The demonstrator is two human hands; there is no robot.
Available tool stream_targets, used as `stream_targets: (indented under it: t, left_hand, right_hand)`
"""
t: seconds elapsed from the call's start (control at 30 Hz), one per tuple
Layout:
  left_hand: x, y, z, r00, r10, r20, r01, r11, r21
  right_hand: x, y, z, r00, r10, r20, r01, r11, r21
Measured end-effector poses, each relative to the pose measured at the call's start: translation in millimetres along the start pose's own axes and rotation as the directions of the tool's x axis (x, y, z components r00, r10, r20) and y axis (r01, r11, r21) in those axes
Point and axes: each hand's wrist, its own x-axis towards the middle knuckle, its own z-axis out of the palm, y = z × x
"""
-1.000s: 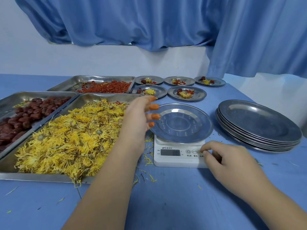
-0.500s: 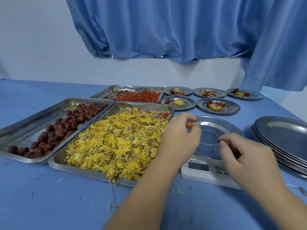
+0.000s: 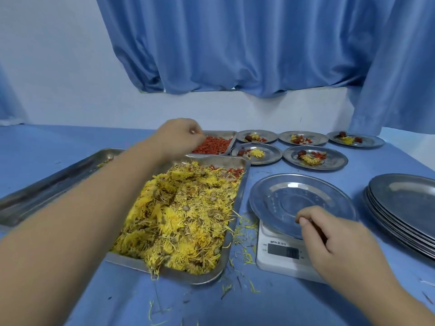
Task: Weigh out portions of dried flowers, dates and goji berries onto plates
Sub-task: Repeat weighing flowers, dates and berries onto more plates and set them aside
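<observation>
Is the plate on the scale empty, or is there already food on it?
Empty. The plate on the scale shows only bare metal; the right hand covers part of its near rim.

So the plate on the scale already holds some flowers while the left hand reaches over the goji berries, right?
Not quite. In the head view the plate on the scale is bare metal, holding nothing yet. The left hand does reach over the goji berries.
</observation>
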Motion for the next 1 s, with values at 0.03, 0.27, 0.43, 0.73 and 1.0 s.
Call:
stream_targets:
  t: [0.03, 0.27, 0.43, 0.73, 1.0]
  left_hand:
    - [8.4, -11.2, -4.0, 1.0, -0.022, 0.019, 0.021, 0.996, 0.084]
    - [29.6, -65.1, 19.0, 0.936, -0.115, 0.331, -0.017, 0.929, 0.37]
    - [35.6, -71.4, 47.6, 0.901, -0.147, 0.409, -0.019, 0.927, 0.376]
    - [45.9, -88.1, 55.5, 0.922, -0.11, 0.371, -0.038, 0.929, 0.369]
    - [46.2, -77.0, 19.8, 0.984, -0.02, 0.175, -0.005, 0.99, 0.138]
  right_hand:
    - [0.3, -0.4, 0.3, 1.0, -0.001, 0.001, 0.001, 1.0, -0.018]
    - [3.4, -1.8, 1.7, 1.0, -0.026, 0.013, 0.026, 0.997, -0.079]
    - [3.9, -0.4, 2.0, 0.998, -0.051, 0.021, 0.053, 0.996, -0.077]
    - [5.5, -0.8, 2.2, 0.997, -0.08, 0.009, 0.08, 0.993, -0.081]
    - [4.7, -2.1, -0.6, 0.996, -0.083, 0.025, 0.085, 0.995, -0.06]
